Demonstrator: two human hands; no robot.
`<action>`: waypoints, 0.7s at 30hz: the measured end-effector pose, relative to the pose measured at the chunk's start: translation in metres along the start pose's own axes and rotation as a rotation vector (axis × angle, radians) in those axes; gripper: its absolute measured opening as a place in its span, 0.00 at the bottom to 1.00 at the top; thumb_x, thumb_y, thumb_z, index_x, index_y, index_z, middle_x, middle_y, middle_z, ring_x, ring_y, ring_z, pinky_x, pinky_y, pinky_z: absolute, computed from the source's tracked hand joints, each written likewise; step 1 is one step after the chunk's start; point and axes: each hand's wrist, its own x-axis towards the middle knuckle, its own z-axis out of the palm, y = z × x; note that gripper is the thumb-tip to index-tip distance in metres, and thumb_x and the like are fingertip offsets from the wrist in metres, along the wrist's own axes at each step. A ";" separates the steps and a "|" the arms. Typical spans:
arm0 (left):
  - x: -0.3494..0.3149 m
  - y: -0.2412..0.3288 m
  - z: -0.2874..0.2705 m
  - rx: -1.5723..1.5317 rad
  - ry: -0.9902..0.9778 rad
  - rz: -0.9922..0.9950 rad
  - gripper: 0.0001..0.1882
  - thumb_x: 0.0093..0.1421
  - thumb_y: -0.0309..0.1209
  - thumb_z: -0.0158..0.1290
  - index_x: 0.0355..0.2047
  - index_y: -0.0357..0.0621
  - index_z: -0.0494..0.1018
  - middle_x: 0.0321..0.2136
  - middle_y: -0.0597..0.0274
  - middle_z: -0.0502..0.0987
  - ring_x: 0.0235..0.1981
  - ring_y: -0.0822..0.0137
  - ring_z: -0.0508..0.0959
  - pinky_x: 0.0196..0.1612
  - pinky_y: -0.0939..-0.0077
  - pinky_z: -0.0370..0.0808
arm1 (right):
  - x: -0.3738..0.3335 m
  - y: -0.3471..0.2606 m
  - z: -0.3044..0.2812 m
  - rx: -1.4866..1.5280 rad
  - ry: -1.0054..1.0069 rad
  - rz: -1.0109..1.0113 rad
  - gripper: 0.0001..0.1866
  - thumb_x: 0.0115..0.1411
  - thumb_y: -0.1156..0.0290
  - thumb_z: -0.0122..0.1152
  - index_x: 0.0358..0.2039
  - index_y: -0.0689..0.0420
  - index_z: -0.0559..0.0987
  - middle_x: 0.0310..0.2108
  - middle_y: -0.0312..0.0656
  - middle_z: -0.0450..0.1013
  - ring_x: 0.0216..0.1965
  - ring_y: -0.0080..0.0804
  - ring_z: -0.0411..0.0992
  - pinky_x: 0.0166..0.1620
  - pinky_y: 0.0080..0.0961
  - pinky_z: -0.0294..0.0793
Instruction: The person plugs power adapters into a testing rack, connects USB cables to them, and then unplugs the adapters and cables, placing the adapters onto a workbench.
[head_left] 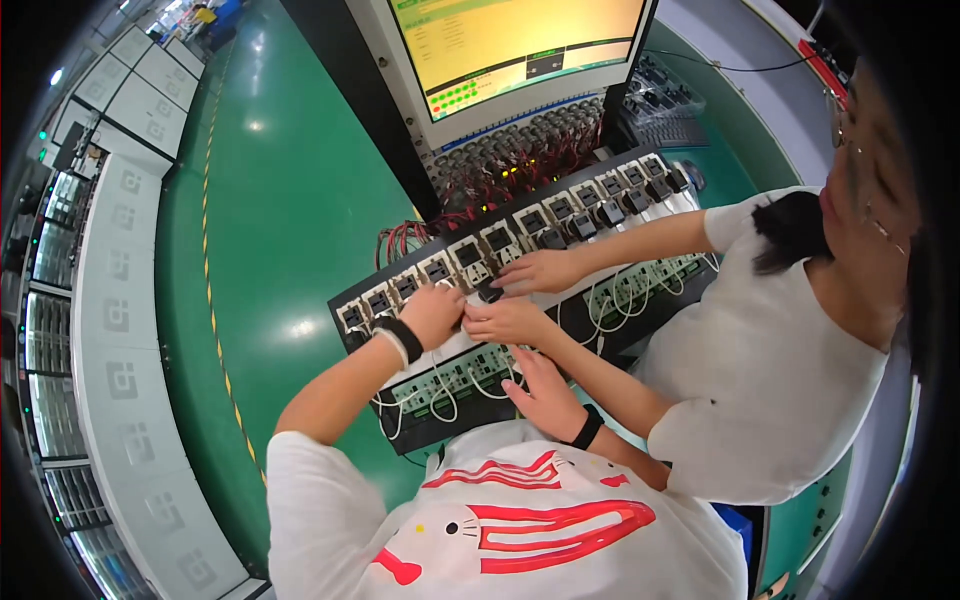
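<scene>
A long test rack (580,215) with a row of sockets runs slantwise in front of me. My left hand (435,315), black band at the wrist, bends over the left half of the row; its fingers are curled, and what they grip is hidden. My right hand (545,392), also banded, rests lower over the green circuit boards (460,385), fingers stretched out and holding nothing. Between my hands, a co-worker's two hands (543,272) reach in from the right; a small black plug-like piece (489,292) lies at their fingertips. Black power adapters (610,213) sit in the right-hand sockets.
Behind the rack stands a monitor (520,50) above bundled red wires (500,180). White cables (440,405) loop along the boards. The co-worker (780,350) stands close at my right. White cabinets (120,330) line the left, across a green floor (290,200) with a striped line.
</scene>
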 end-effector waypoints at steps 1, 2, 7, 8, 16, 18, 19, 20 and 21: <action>-0.004 0.015 -0.015 -0.009 -0.136 -0.053 0.14 0.45 0.34 0.55 0.33 0.41 0.70 0.30 0.57 0.73 0.34 0.56 0.75 0.37 0.63 0.72 | 0.002 -0.002 0.000 -0.001 0.004 -0.001 0.28 0.58 0.64 0.54 0.54 0.70 0.62 0.51 0.58 0.64 0.54 0.51 0.61 0.58 0.38 0.58; -0.016 0.025 -0.028 -0.038 -0.085 0.024 0.14 0.45 0.33 0.54 0.33 0.41 0.70 0.29 0.57 0.73 0.32 0.56 0.76 0.35 0.62 0.72 | 0.003 -0.002 0.000 -0.021 -0.015 -0.007 0.28 0.58 0.64 0.54 0.54 0.70 0.62 0.51 0.59 0.63 0.54 0.52 0.61 0.58 0.38 0.58; -0.052 0.077 -0.070 -0.214 -0.188 0.084 0.14 0.45 0.33 0.55 0.33 0.43 0.69 0.25 0.56 0.73 0.28 0.53 0.76 0.30 0.60 0.73 | 0.014 -0.010 0.000 0.011 -0.380 0.002 0.16 0.59 0.64 0.51 0.39 0.66 0.70 0.34 0.55 0.70 0.40 0.50 0.69 0.44 0.38 0.67; -0.055 0.084 -0.071 -0.234 -0.156 0.082 0.14 0.45 0.33 0.55 0.32 0.43 0.68 0.26 0.55 0.73 0.29 0.54 0.76 0.30 0.60 0.73 | 0.010 -0.020 0.003 0.084 -0.359 0.020 0.12 0.60 0.66 0.50 0.32 0.64 0.70 0.28 0.53 0.69 0.33 0.50 0.70 0.37 0.37 0.68; -0.057 0.107 -0.081 -0.247 -0.128 -0.023 0.14 0.49 0.39 0.56 0.29 0.43 0.69 0.23 0.57 0.74 0.23 0.55 0.77 0.24 0.63 0.74 | 0.002 -0.018 0.010 0.355 -0.273 0.017 0.11 0.63 0.66 0.48 0.33 0.62 0.72 0.27 0.53 0.73 0.31 0.52 0.71 0.33 0.36 0.70; -0.064 0.102 -0.088 -0.309 -0.204 0.069 0.14 0.49 0.41 0.56 0.28 0.44 0.69 0.23 0.57 0.74 0.25 0.55 0.78 0.25 0.63 0.74 | -0.003 -0.021 0.011 0.336 -0.333 -0.024 0.12 0.63 0.65 0.48 0.34 0.62 0.72 0.28 0.53 0.73 0.31 0.52 0.72 0.33 0.35 0.70; -0.065 0.104 -0.104 -0.284 -0.312 0.072 0.15 0.50 0.41 0.56 0.29 0.44 0.69 0.24 0.57 0.74 0.26 0.56 0.77 0.26 0.63 0.75 | -0.004 -0.024 0.010 0.316 -0.394 -0.063 0.13 0.63 0.64 0.48 0.34 0.61 0.73 0.28 0.53 0.73 0.31 0.52 0.72 0.34 0.35 0.70; -0.069 0.106 -0.108 -0.266 -0.253 0.066 0.15 0.51 0.41 0.56 0.30 0.44 0.69 0.24 0.57 0.74 0.26 0.56 0.77 0.26 0.63 0.75 | -0.003 -0.030 0.006 0.338 -0.377 -0.087 0.14 0.64 0.63 0.47 0.35 0.62 0.73 0.29 0.53 0.73 0.31 0.52 0.72 0.34 0.35 0.71; -0.077 0.109 -0.108 -0.247 -0.195 0.050 0.15 0.51 0.41 0.55 0.30 0.43 0.69 0.24 0.57 0.74 0.26 0.56 0.77 0.27 0.63 0.75 | -0.002 -0.036 0.004 0.339 -0.377 -0.087 0.14 0.64 0.63 0.47 0.35 0.62 0.73 0.29 0.53 0.73 0.31 0.52 0.72 0.34 0.35 0.71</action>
